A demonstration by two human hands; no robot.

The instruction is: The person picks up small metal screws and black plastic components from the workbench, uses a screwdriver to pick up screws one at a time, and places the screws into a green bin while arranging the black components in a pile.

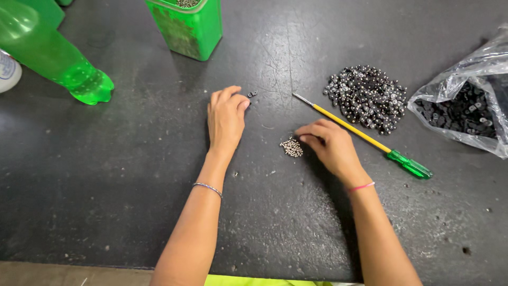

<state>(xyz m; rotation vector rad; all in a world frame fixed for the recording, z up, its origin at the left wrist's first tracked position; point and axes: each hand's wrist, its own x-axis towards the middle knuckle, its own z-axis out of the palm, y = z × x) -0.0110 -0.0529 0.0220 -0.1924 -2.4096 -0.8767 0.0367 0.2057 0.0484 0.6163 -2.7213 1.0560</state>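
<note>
We find a small dark metal part (pixel 252 94) lying on the black table (pixel 132 175), just beside the fingertips of the left hand (pixel 226 117). That hand rests palm down with fingers loosely curled; it grips nothing we can see. A small heap of screws (pixel 291 147) lies between the hands, touching the fingertips of the right hand (pixel 329 144), whose fingers are bent down onto the heap; we cannot tell whether they pinch a screw. A screwdriver (pixel 365 137) with yellow shaft and green handle lies just behind the right hand. Beyond it sits a loose pile of dark parts (pixel 366 97). At right, a clear plastic bag (pixel 465 79) holds more dark parts. A green tub (pixel 191 29) at the top holds small metal pieces. A green bottle (pixel 50 53) lies at left.
</note>
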